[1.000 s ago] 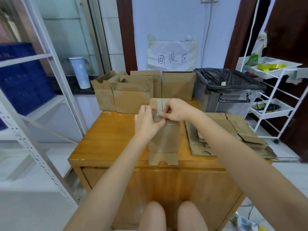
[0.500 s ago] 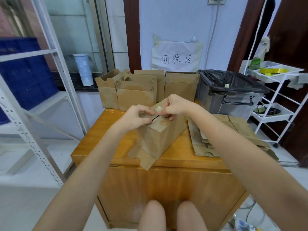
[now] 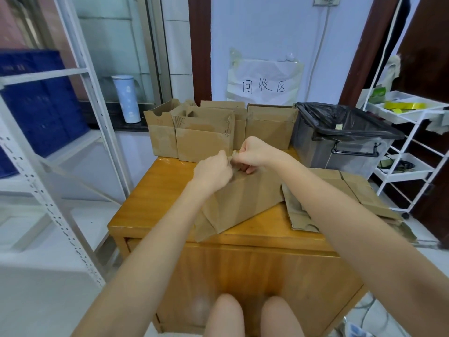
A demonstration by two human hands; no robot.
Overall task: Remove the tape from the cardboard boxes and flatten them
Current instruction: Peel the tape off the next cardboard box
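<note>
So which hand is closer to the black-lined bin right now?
Right. The right hand is at the box's top edge, just left of the bin; the left hand sits farther left, beyond the right one.

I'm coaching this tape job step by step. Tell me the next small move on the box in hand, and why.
Probably keep peeling: the right hand pinches what looks like a tape end at the top edge of the tilted box, and the left hand braces that edge. Pulling the strip away while the left holds firm should free the seam for flattening.
</note>
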